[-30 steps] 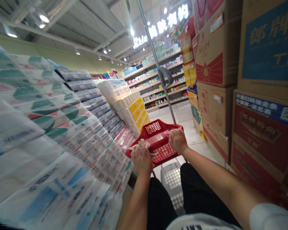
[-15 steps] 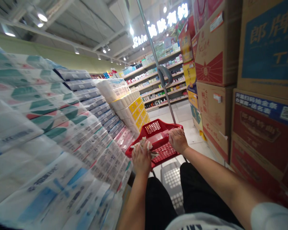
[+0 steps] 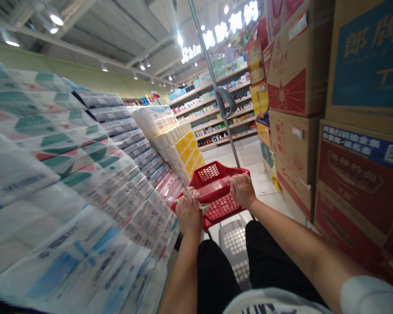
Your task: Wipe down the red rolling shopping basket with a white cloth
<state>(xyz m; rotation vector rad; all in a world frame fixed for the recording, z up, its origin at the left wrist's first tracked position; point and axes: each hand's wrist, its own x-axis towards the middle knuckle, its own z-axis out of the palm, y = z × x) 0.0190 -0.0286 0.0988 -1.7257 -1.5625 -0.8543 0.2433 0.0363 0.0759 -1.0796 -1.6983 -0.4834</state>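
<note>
Ahead of my legs stands a red plastic shopping cart with a mesh basket and a tall metal pole rising from it. My left hand presses a crumpled, light-coloured cloth onto the left part of the cart's red handle. Fingers of that hand are bent over the cloth, and its underside is hidden. At the handle's right end, my right hand is wrapped round the bar.
Stacked packs of tissue paper form a sloping wall close on the left. Tall piles of cardboard cartons line the right side. Beyond the cart, pale floor tiles lead to shelves of small goods. A grey hook-shaped grip sits on the pole.
My left hand has slid a little to the left along the handle with the cloth, baring more of the bar. My right hand keeps its place on the handle.
</note>
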